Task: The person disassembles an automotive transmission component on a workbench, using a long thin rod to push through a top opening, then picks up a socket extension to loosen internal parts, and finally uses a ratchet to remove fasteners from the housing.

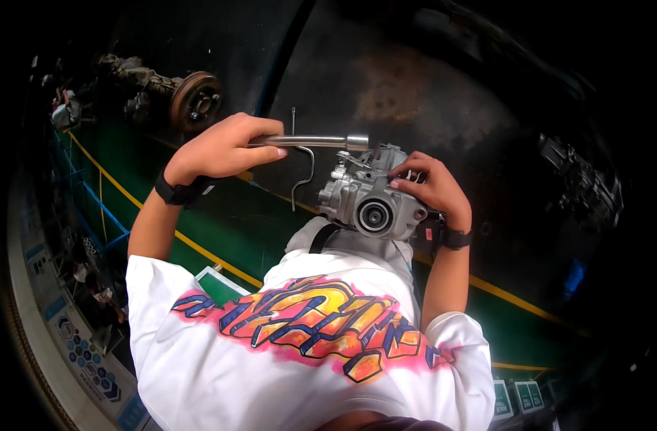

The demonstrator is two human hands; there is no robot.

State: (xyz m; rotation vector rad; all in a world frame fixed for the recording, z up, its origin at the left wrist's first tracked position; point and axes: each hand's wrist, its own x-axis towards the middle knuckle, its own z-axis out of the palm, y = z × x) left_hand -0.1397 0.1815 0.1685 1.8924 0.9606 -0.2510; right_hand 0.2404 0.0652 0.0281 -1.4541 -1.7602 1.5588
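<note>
My left hand is wrapped round a shiny steel socket wrench. Its socket end points right, just above a grey cast-metal housing. That housing has a round opening with a dark ring and a shaft in its near face. My right hand is closed on the housing's upper right part, thumb and fingers bent against the metal; whether a small part is pinched there cannot be made out. A crank-shaped speed brace lies beyond the housing's left side, partly behind the wrench.
A dark, stained worktop stretches out ahead. At the far left stands an axle with a rusty brake disc. Dark machinery sits at the right. Yellow lines cross the green floor, and a blue rail runs at the left.
</note>
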